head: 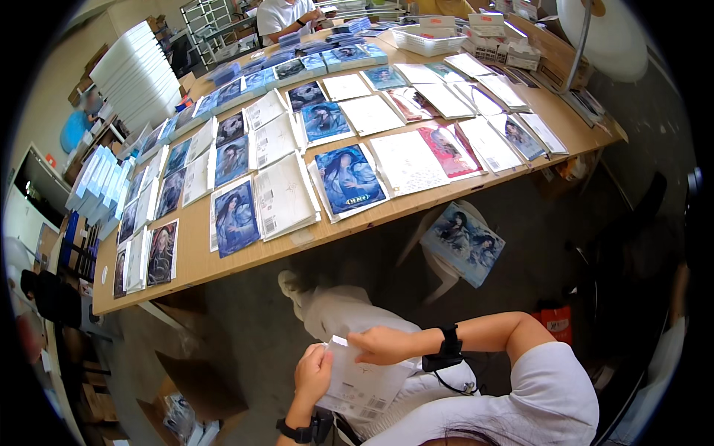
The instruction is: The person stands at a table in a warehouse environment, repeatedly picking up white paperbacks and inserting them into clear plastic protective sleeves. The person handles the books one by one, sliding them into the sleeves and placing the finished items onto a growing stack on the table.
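Above my lap I hold a white printed paper packet (362,384), its back bearing barcodes and small writing. My left hand (313,372) grips its left edge near the top. My right hand (382,343) is closed over the top edge, where a ragged white strip (338,340) shows between the hands. Whether the packet's top is sealed cannot be made out. Before me on the wooden table (192,253) are stacks of similar packets (284,192). Illustrated cards, such as a blue one (350,177) with a long-haired figure, lie among them.
A white stool (437,273) by the table carries an illustrated blue box (463,242). An opened cardboard carton (198,390) sits on the floor to the left. At the table's far side are a white basket (427,44), rows of blue boxes (251,83) and a seated person (284,19).
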Motion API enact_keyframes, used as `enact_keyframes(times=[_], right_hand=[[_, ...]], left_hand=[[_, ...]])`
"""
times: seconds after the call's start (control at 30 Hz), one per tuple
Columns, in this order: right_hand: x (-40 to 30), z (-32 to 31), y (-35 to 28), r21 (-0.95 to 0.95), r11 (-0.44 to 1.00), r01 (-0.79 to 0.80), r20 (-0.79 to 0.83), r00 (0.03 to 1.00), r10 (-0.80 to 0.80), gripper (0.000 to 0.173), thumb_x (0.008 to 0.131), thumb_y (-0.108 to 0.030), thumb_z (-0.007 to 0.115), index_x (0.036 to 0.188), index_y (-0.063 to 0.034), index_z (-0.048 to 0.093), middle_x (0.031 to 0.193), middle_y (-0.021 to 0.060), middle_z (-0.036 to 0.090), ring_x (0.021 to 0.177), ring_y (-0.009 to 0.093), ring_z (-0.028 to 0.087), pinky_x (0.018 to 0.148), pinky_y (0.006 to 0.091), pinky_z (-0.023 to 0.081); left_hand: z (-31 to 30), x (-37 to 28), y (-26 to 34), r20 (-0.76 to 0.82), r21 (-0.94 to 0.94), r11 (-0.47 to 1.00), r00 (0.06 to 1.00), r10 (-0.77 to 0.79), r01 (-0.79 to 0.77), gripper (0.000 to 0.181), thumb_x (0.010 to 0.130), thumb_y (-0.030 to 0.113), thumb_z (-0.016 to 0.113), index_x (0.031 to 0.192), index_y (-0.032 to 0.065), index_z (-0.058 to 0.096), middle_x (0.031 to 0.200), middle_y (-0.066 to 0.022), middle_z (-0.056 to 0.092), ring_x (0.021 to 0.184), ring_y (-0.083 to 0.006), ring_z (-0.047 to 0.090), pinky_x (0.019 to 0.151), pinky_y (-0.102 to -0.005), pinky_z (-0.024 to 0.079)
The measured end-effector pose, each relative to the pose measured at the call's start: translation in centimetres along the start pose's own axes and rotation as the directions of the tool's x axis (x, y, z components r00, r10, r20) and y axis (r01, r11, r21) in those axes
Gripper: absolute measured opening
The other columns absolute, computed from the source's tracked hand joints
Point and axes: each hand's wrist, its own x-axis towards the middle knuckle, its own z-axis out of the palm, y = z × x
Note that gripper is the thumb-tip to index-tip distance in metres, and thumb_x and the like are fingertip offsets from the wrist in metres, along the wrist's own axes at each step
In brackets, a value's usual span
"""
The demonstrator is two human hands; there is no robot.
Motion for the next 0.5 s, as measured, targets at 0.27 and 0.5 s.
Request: enact_keyframes(times=[0.27,0.5], right_hand=[[0.5,-1.7,0.6,0.299,0.951,-0.075,0.232,0.973,0.003,0.020,0.088,-0.012,0.053,0.103,0.0004,0.053,0.074,0.0155,0.061,0.065,0.030,0.060,0.061,0.0400,0.047],[0.7,-2.2,0.7,0.490,0.871,0.023,0.286,0.940,-0.186,0.034,0.080,-0.009,0.056,0.113,0.0019,0.055,0.087,0.0114,0.062,0.066,0.022,0.061,0.064,0.0348,0.049]], left_hand=[[-0.6,0.2,0.3,0.014,0.080,0.997,1.000,0.004,-0.005,0.038,0.082,0.040,0.065,0.087,0.0024,0.060,0.094,-0.0125,0.061,0.080,-0.0324,0.059,0.068,-0.0370,0.047],[-0.8,-0.2,-0.1,0.025,0.015,0.998,0.998,-0.061,0.061,0.039,0.089,0.041,0.058,0.084,0.0019,0.057,0.089,-0.0137,0.059,0.077,-0.0341,0.058,0.066,-0.0374,0.046]])
